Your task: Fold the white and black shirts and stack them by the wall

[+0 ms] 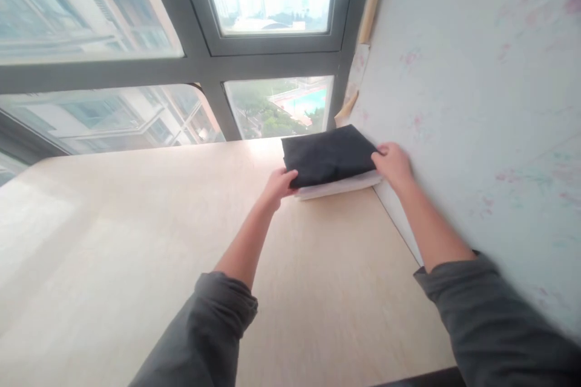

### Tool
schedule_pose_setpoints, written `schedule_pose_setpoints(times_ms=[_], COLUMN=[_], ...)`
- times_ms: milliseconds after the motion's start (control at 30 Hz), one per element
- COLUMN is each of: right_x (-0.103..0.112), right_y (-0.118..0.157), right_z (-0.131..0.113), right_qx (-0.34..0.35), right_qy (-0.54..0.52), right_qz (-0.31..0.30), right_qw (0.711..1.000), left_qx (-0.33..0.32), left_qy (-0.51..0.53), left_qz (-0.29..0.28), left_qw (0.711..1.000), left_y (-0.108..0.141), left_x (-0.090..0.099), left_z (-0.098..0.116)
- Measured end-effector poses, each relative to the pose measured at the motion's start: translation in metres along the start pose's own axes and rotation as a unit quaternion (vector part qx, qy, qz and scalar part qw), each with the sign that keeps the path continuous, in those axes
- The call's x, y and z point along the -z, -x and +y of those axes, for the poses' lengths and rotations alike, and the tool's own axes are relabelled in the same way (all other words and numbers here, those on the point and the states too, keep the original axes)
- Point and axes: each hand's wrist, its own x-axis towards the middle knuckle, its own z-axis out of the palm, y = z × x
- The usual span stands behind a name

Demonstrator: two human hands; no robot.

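Observation:
A folded black cloth lies over a folded white cloth in the far right corner of a pale wooden surface, beside the wall. My left hand pinches the near left corner of the black cloth, thumb on top. At its right edge my right hand grips the black cloth between thumb and fingers, close to the wall. The white cloth shows only as a strip below the black one's front edge.
Grey-framed windows stand behind the surface, with buildings and a pool outside. A wall with faint floral paper rises at the right. Peeling paper hangs in the corner by the window frame. A dark edge shows at the bottom.

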Motion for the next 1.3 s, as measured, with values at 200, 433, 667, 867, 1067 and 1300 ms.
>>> schedule_pose_setpoints(times_ms=[200, 433, 667, 867, 1067, 1300], right_x=[-0.04, -0.024, -0.079, -0.104, -0.106, -0.156], right_y=[0.024, 0.043, 0.141, 0.221, 0.264, 0.285], right_z=[0.036, 0.028, 0.029, -0.029, -0.063, -0.023], right_qx=[0.032, 0.072, 0.104, 0.132, 0.161, 0.135], right_qy=[0.156, 0.254, -0.042, -0.24, -0.362, -0.297], right_qz=[0.008, 0.07, -0.126, -0.295, -0.319, -0.295], right_qw=[0.987, 0.962, 0.986, 0.915, 0.861, 0.898], left_qx=[0.065, 0.07, 0.022, -0.027, -0.045, -0.019], left_qy=[-0.061, -0.128, -0.157, -0.131, -0.105, -0.131], left_qz=[0.005, 0.016, 0.006, -0.002, 0.092, 0.146], left_qw=[0.996, 0.989, 0.987, 0.991, 0.989, 0.98], left_y=[-0.002, 0.003, 0.07, 0.131, 0.17, 0.179], left_x=[-0.012, 0.0, 0.018, 0.03, 0.039, 0.035], left_z=[-0.056, -0.08, -0.11, -0.08, -0.078, -0.139])
